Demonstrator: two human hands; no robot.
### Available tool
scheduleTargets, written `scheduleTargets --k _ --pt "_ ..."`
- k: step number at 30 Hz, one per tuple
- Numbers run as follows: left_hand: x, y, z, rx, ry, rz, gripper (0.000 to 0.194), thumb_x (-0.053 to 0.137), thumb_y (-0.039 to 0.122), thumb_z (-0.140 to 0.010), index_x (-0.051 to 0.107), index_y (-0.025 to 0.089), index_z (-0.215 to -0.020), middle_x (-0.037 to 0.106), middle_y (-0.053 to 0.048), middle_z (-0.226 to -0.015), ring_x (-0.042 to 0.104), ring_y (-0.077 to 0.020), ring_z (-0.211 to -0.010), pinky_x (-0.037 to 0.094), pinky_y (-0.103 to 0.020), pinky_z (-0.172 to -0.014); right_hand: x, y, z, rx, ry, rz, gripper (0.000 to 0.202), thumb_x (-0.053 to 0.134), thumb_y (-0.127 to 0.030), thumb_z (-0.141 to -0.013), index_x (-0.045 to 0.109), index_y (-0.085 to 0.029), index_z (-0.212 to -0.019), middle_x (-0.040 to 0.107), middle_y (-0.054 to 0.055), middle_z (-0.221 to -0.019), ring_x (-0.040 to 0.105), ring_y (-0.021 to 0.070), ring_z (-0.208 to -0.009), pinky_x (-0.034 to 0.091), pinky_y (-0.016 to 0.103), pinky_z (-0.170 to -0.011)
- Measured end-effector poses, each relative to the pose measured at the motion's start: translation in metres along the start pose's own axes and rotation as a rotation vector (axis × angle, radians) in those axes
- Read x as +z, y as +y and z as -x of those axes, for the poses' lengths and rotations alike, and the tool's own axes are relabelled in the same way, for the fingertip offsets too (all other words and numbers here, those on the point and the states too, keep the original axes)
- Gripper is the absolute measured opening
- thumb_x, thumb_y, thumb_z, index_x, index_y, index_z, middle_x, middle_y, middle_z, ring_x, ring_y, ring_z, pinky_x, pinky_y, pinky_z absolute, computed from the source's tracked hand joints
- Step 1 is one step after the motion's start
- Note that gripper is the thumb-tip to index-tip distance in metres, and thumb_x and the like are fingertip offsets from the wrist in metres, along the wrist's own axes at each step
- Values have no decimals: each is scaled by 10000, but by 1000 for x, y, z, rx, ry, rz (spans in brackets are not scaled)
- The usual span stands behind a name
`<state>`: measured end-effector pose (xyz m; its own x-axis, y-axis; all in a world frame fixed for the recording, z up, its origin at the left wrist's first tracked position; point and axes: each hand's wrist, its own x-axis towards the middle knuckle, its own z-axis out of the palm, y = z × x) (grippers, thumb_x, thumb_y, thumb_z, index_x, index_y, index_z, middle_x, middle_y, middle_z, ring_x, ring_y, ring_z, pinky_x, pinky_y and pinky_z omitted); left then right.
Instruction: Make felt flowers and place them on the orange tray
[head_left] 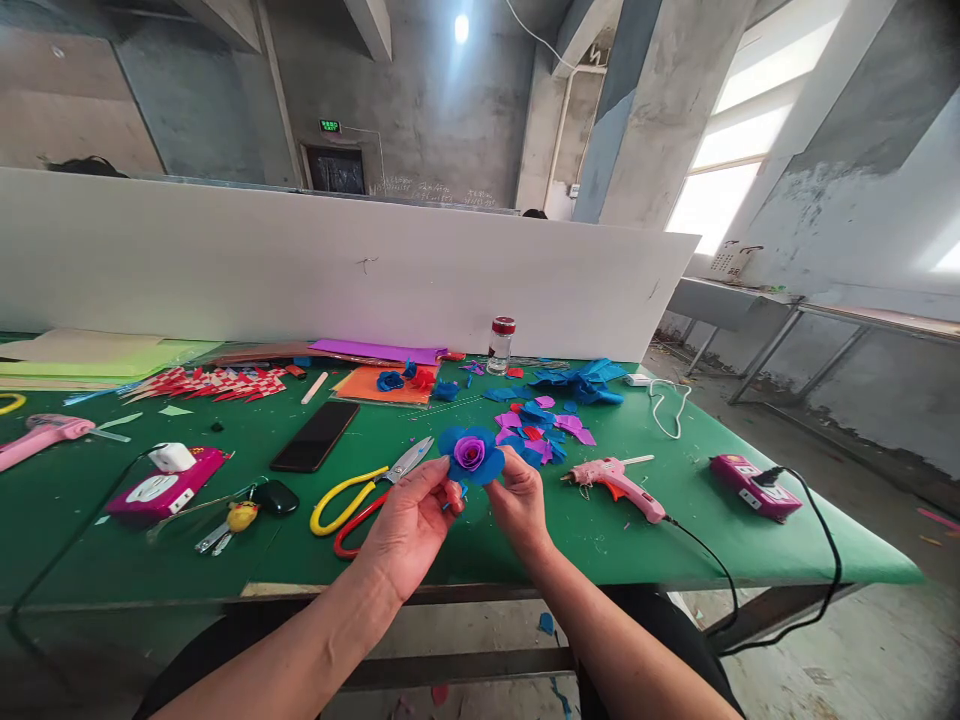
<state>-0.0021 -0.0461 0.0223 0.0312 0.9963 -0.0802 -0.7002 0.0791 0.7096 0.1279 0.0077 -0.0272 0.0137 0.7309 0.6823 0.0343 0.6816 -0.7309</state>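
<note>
A paper flower [470, 455] with blue outer petals and a purple-pink rolled centre is held up over the near part of the table. My left hand [414, 518] grips it from the left and below, fingers closed around its underside. On the other side, my right hand [519, 503] pinches the edge of a blue petal between thumb and fingers. Scissors [373, 490] with one yellow and one red handle lie beside my left hand. A pink glue gun [616, 485] rests on the table to the right of my right hand. Cut blue, purple and red paper petals [541, 430] lie behind the flower.
Magenta power strips [756, 487] with black cords sit at right and left. A phone [315, 437], keys with a yellow charm [241, 516], a red-lidded jar [501, 346] and paper sheets [112, 360] lie on the green table [450, 560]. A white panel [315, 265] stands behind.
</note>
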Motion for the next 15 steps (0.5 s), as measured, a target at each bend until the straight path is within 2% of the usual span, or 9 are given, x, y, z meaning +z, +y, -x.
scheduleTargets --k 8,12,13,15 --pt "3 0 5 88 -106 -140 258 711 345 -767 610 164 -613 557 12 -572 475 -109 -580 408 -248 -603 -2 13 1 94 35 -90 208 630 -338 -818 648 -190 -674 598 10 -700 504 173 -713 435 298 -701" --pt "5 2 11 103 -127 -282 183 742 303 -729 636 181 -642 562 21 -565 469 -107 -575 384 -244 -608 -2 16 0 161 36 -159 218 669 -349 -779 663 -184 -637 608 14 -709 494 169 -705 431 304 -714" --pt "5 5 12 115 -180 -338 182 740 297 -727 643 180 -628 566 15 -567 475 -112 -585 383 -249 -615 -2 17 -1 188 39 -188 225 681 -357 -767 662 -183 -625 607 11 -696 491 166 -694 431 302 -710" --pt "2 12 13 127 -362 -486 233 712 318 -749 654 168 -580 568 -8 -574 490 -130 -608 386 -268 -623 -4 17 -6 227 33 -246 232 702 -379 -745 669 -183 -624 602 3 -659 492 159 -665 437 301 -696"
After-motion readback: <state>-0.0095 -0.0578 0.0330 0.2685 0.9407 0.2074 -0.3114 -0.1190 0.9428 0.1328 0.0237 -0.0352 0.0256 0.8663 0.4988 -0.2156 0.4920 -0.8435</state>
